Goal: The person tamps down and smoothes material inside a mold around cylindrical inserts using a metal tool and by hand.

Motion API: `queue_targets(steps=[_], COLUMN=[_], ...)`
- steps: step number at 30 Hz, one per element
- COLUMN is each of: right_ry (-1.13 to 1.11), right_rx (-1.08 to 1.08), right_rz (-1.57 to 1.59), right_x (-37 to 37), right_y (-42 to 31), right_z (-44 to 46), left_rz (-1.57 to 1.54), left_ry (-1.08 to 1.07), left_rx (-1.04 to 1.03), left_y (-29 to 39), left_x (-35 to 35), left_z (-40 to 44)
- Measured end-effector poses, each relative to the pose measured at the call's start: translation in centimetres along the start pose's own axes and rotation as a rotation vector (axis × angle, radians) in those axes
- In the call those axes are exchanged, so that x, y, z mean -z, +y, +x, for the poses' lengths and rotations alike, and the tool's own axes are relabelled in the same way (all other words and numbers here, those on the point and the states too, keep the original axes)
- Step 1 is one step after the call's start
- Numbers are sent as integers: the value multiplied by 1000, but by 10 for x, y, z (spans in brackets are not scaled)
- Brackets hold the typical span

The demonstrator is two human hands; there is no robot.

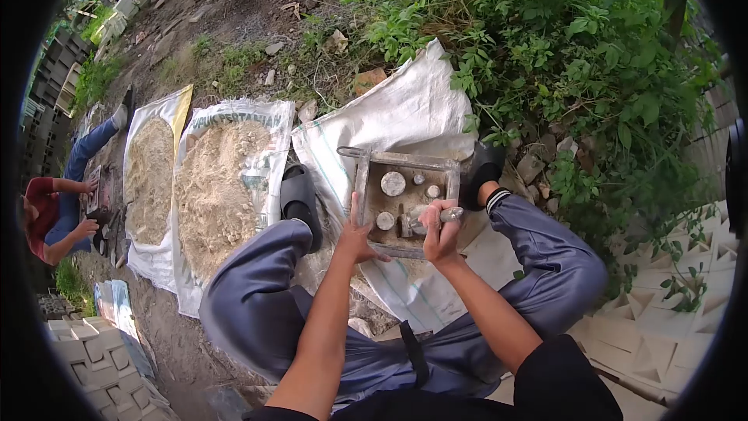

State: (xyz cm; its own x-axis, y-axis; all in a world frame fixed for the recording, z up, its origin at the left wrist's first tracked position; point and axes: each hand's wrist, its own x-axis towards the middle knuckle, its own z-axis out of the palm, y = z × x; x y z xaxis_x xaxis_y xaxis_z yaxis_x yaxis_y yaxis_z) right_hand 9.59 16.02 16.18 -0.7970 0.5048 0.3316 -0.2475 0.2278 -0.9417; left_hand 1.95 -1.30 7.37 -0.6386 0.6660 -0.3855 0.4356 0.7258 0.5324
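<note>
Between my legs a square frame [409,159] lies on a white sack [389,121]. Inside it is grey-brown material with several round pieces, among them a large pale disc [393,183] and a smaller one [385,221]. My left hand [358,240] rests against the frame's left side, fingers spread, thumb along the near edge. My right hand [441,234] is wrapped round a metallic, dusty cylindrical tool [450,215] over the frame's near right part. The tool's head, partly hidden by the fingers, is close to the material.
Two sacks with sandy powder [222,187] [150,171] lie to the left. Beyond them a person in a red shirt [39,214] sits working. Green plants [576,54] fill the upper right. Patterned pale blocks [647,335] stand at the lower right.
</note>
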Motion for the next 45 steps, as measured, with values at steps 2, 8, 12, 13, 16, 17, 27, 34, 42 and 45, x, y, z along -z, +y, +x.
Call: queue_targets(steps=[2, 8, 12, 13, 16, 17, 27, 34, 42, 45], right_ry=[-64, 45, -88, -28, 55, 34, -529, -324, -580, -604], right_rx=[-105, -6, -211, -169, -80, -7, -192, -329, -166, -194], right_rz=[-124, -54, -158, -125, -131, -131, -630, -676, -778, -653], right_x=[6, -2, -4, -7, -6, -7, -60, -73, -32, -21], right_y=[0, -15, -10, -13, -39, -26, -49, -48, -36, -52], right_z=[14, 14, 26, 28, 24, 12, 43, 33, 49, 57], left_rz=[26, -91, 55, 63, 57, 56, 142, 467, 306, 275], left_ry=[18, -80, 64, 99, -47, -56, -37, 146, -89, -126], left_rx=[-22, 36, -25, -49, 70, 66, -54, -175, -75, -89], left_y=[0, -8, -1, -1, 1, 0, -43, -44, 15, 47], left_x=[-2, -7, -2, -4, -1, -5, -43, -55, 33, 86], left_z=[5, 4, 4, 1, 4, 1, 27, 53, 26, 5])
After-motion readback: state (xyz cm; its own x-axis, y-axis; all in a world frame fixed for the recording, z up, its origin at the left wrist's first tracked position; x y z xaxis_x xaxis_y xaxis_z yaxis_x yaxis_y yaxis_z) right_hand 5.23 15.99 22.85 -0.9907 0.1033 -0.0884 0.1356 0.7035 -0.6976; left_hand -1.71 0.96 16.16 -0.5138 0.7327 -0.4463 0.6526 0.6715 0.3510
